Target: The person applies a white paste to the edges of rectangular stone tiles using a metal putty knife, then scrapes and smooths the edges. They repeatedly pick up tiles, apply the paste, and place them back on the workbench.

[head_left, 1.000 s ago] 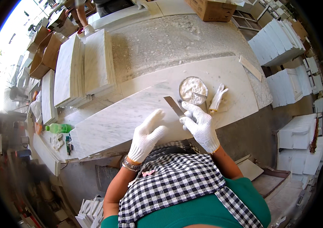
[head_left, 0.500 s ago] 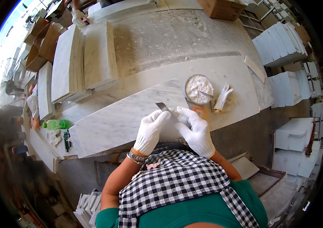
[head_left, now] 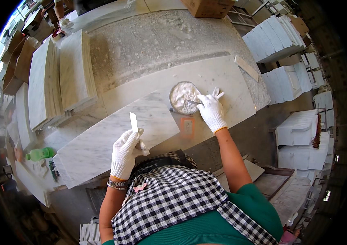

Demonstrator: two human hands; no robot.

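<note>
My left hand [head_left: 125,152], in a white knit glove, is closed on a thin flat metal blade [head_left: 133,122] that points up and catches the light. Below it lies a grey-veined marble slab [head_left: 112,132]. My right hand [head_left: 212,112], gloved too, grips a small spatula [head_left: 192,102] whose tip rests in white paste [head_left: 183,93]. The paste fills a round bowl [head_left: 171,101] on the pale slab. A spare white glove [head_left: 216,92] shows just beyond my right hand, mostly covered by it. An orange-edged flat packet [head_left: 187,128] lies nearer than the bowl.
Stacked marble slabs [head_left: 75,67] stand at the left. A green bottle [head_left: 39,154] lies at the near left. More white stone stacks [head_left: 274,38] stand on the right, a cardboard box [head_left: 208,7] at the back. At the far left another person's gloved hand [head_left: 66,25] shows.
My hands have moved apart. The left one keeps the blade and turns it upright; the right one has left it, reached to the bowl and taken hold of the spatula. The view shifted right.
</note>
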